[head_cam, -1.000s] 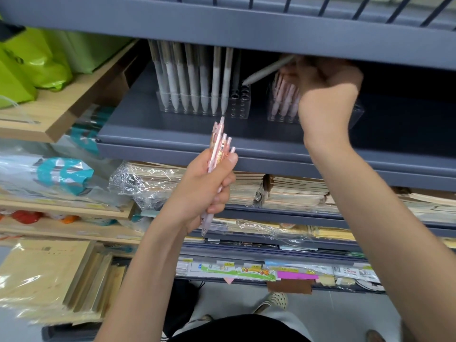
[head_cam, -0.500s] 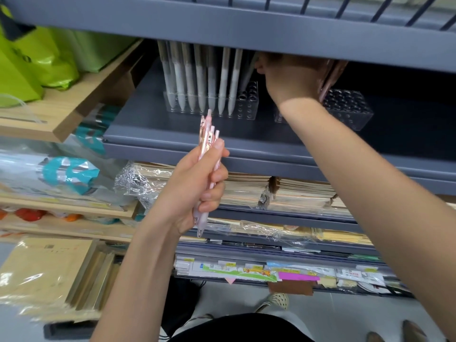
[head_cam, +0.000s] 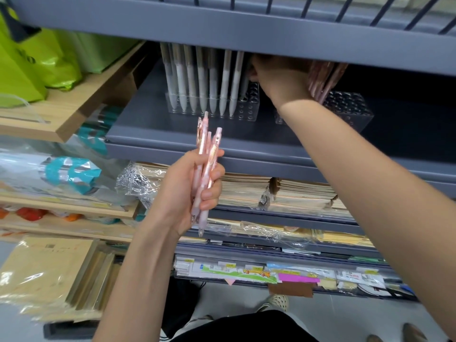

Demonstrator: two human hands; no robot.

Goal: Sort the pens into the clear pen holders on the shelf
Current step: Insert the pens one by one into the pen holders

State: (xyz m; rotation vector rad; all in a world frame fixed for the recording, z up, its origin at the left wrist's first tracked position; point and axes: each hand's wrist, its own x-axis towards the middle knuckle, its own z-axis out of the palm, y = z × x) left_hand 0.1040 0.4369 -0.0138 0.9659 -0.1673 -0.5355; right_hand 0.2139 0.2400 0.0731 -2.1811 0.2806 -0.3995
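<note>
My left hand [head_cam: 190, 193] is closed around a bunch of pink pens [head_cam: 208, 166], held upright in front of the grey shelf. My right hand [head_cam: 278, 77] reaches under the upper shelf, with its fingertips at the right end of the left clear holder [head_cam: 249, 109]. Several more pink pens [head_cam: 320, 80] are gripped in its palm. A row of white pens [head_cam: 202, 82] stands in that left holder. The right clear holder [head_cam: 350, 107] shows only vacant holes. My fingertips are partly hidden in shadow.
The upper shelf's front edge [head_cam: 222, 28] hangs low over the holders. Stacked notebooks [head_cam: 296, 193] fill the shelf below. Green bags [head_cam: 37, 58] sit on a wooden shelf [head_cam: 74, 114] at the left. Wrapped paper goods [head_cam: 49, 272] lie lower left.
My right hand moved left from the right holder to the left holder's end, carrying pink pens out of the right holder. The white pen it held is no longer seen apart. The left hand barely moved.
</note>
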